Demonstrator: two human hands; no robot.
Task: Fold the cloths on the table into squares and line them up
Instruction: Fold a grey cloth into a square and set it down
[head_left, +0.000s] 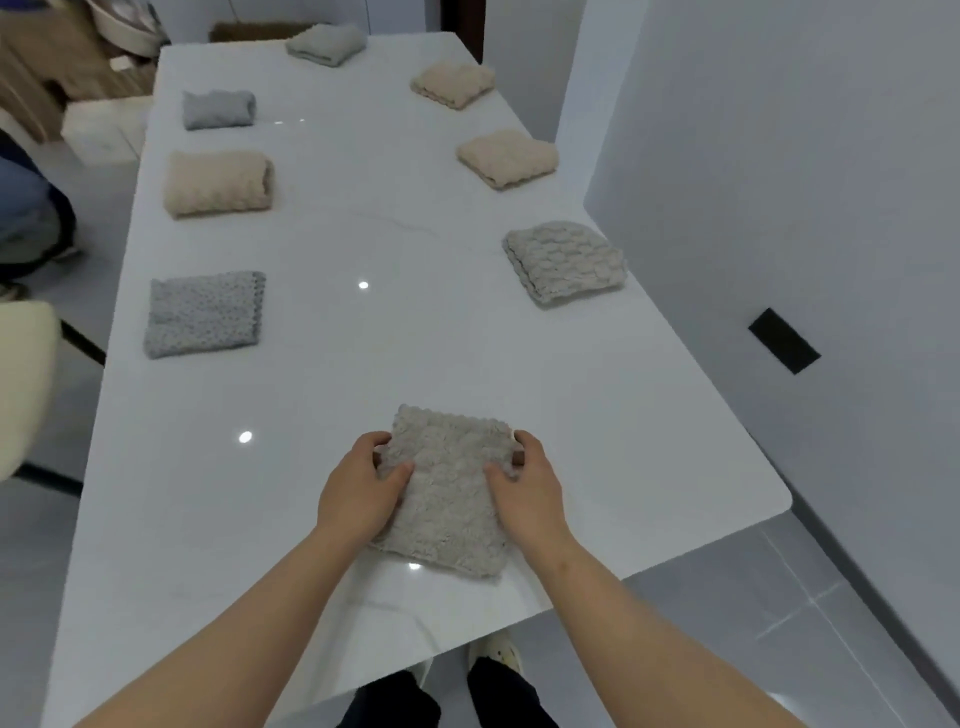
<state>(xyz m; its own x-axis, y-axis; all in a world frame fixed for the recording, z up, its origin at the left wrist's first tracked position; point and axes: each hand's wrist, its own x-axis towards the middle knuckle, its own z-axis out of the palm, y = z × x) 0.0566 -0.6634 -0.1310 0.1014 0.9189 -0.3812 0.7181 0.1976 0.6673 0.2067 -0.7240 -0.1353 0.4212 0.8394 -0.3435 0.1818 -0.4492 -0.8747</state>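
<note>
- Folded taupe cloth (447, 499) lay flat on the white surface (363, 364), close to the near edge, roughly centred.
- Left hand (358, 483) pinched its left edge: thumb on top, fingers curled round the side.
- Right hand (524, 483) did the same on the right edge. Both forearms reached in from the near edge.
- Left column, all folded and well apart: near-left grey cloth (204, 313), mid-left beige cloth (218, 183), far-left grey cloth (218, 109).
- Right column, each set at a skew: near-right taupe cloth (564, 261), mid-right beige cloth (507, 157), far-right beige cloth (453, 84).
- One more, the far grey cloth (325, 44), sat at the far end between the columns.
- Wall (779, 156) ran just beside the right edge of the surface; the right column lay near it. Black plate (783, 340) was on the wall.
- Cream chair (21, 384) stood off the left edge.
</note>
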